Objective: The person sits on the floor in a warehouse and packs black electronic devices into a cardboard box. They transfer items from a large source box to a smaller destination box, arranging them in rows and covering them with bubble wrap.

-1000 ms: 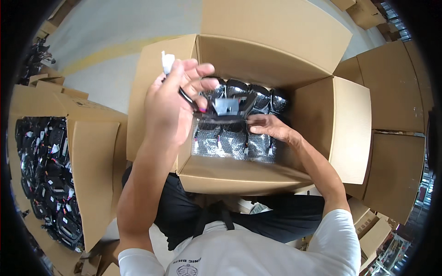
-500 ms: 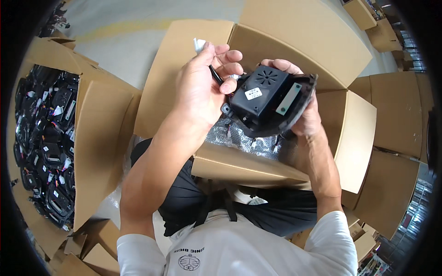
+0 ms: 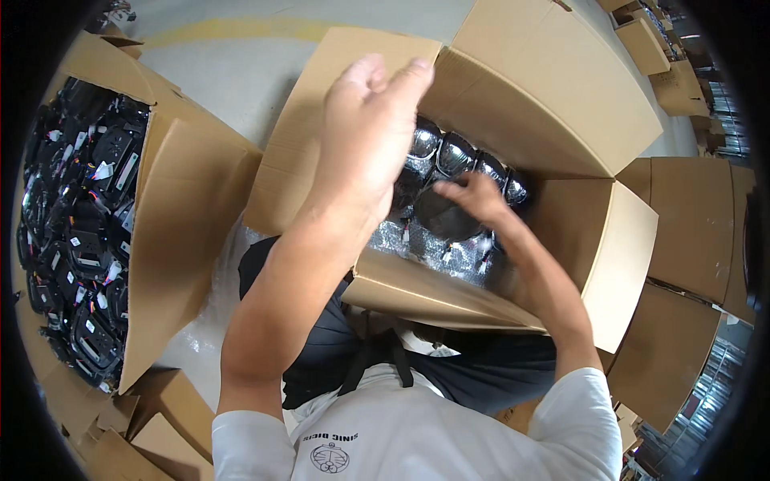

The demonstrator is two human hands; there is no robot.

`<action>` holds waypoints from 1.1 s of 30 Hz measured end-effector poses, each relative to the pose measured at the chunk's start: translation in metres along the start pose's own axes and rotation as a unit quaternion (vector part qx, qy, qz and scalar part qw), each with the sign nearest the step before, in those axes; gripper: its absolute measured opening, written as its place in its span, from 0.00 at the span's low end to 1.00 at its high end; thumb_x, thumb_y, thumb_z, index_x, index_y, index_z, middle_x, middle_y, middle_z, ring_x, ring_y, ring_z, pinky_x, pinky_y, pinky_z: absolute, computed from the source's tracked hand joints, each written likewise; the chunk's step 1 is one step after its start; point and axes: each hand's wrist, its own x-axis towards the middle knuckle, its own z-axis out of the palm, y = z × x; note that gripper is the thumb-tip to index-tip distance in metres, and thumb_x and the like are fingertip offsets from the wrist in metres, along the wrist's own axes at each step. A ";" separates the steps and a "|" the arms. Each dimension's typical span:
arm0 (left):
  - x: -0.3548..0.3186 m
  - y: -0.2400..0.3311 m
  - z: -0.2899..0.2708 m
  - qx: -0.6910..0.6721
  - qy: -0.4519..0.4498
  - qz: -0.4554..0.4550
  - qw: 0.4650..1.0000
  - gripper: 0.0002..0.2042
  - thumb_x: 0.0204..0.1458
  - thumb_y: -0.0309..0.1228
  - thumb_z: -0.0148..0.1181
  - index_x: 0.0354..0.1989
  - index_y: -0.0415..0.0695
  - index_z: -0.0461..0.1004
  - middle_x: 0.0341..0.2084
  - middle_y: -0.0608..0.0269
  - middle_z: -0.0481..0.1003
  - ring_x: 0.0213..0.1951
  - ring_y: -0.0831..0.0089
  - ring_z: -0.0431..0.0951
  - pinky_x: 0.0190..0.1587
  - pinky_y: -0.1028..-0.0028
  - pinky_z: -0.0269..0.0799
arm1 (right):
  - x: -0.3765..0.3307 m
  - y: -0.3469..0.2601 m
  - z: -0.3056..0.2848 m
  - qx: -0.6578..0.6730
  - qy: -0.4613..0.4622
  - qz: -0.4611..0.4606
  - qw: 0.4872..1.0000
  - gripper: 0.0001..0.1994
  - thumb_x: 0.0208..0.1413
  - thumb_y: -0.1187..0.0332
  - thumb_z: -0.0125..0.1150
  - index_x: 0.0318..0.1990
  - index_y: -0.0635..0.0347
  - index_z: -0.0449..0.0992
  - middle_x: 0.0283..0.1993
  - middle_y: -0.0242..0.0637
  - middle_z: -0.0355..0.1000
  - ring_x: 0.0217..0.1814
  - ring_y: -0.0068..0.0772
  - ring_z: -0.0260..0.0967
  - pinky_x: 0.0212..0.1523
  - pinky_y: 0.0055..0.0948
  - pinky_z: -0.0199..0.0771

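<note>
Touching, apparently, a black unit [image 3: 443,220] with the right hand [image 3: 475,196].

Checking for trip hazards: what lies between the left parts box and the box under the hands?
The head view shows grey floor, with clear plastic wrap lower in the picture.

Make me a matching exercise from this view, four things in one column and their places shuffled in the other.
Things
1. Left hand
2. Right hand
3. Yellow line
4. Jumbled heap of black units

Places
A. On the grey floor
B. Over a dark rounded part in the middle carton
C. Inside the open carton at the picture's left
D. Raised, overlapping the middle carton's left flap in the picture

Pairs: 1-D, 2-B, 3-A, 4-C
</note>
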 end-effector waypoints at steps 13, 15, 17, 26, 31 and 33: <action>-0.001 0.003 -0.007 0.004 -0.017 -0.016 1.000 0.36 0.60 0.36 0.65 0.69 0.24 0.56 0.59 0.46 0.69 0.60 0.64 0.71 0.62 0.67 0.65 | 0.023 0.076 0.181 0.434 -0.298 0.190 0.829 0.35 0.55 0.43 0.71 0.58 0.64 0.73 0.54 0.37 0.77 0.54 0.33 0.74 0.51 0.37 0.79; -0.003 0.001 -0.006 0.001 -0.026 -0.013 1.000 0.36 0.60 0.36 0.65 0.69 0.25 0.56 0.59 0.46 0.69 0.61 0.64 0.71 0.62 0.67 0.65 | 0.026 0.084 0.172 0.417 -0.332 0.189 0.825 0.34 0.55 0.43 0.71 0.56 0.63 0.74 0.51 0.35 0.78 0.50 0.31 0.74 0.46 0.33 0.78; -0.002 0.000 -0.010 0.004 -0.023 -0.004 1.000 0.36 0.60 0.37 0.65 0.69 0.25 0.56 0.59 0.47 0.69 0.60 0.65 0.71 0.61 0.67 0.66 | 0.021 0.075 0.174 0.428 -0.296 0.168 0.837 0.31 0.55 0.44 0.72 0.52 0.63 0.77 0.46 0.33 0.79 0.44 0.29 0.74 0.38 0.30 0.76; 0.008 -0.037 -0.006 0.005 0.024 0.151 0.988 0.29 0.62 0.35 0.59 0.62 0.24 0.59 0.46 0.46 0.73 0.41 0.69 0.77 0.45 0.68 0.76 | 0.008 0.079 0.236 0.369 -0.139 -0.195 0.898 0.47 0.44 0.57 0.82 0.68 0.66 0.61 0.67 0.48 0.68 0.69 0.43 0.65 0.69 0.40 0.64; 0.006 -0.006 -0.027 0.084 -0.002 0.083 0.993 0.29 0.63 0.34 0.60 0.66 0.28 0.58 0.55 0.39 0.73 0.53 0.63 0.78 0.51 0.68 0.76 | 0.018 0.070 0.210 -0.180 -0.162 -0.016 0.970 0.52 0.38 0.39 0.78 0.63 0.71 0.66 0.56 0.59 0.75 0.60 0.55 0.74 0.60 0.42 0.74; 0.011 -0.006 -0.046 0.101 0.007 0.165 0.981 0.24 0.63 0.33 0.60 0.62 0.30 0.66 0.50 0.47 0.77 0.50 0.68 0.78 0.49 0.70 0.76 | 0.009 0.052 0.183 -0.278 -0.168 -0.088 0.942 0.47 0.41 0.39 0.77 0.58 0.73 0.72 0.49 0.60 0.78 0.53 0.55 0.78 0.55 0.42 0.77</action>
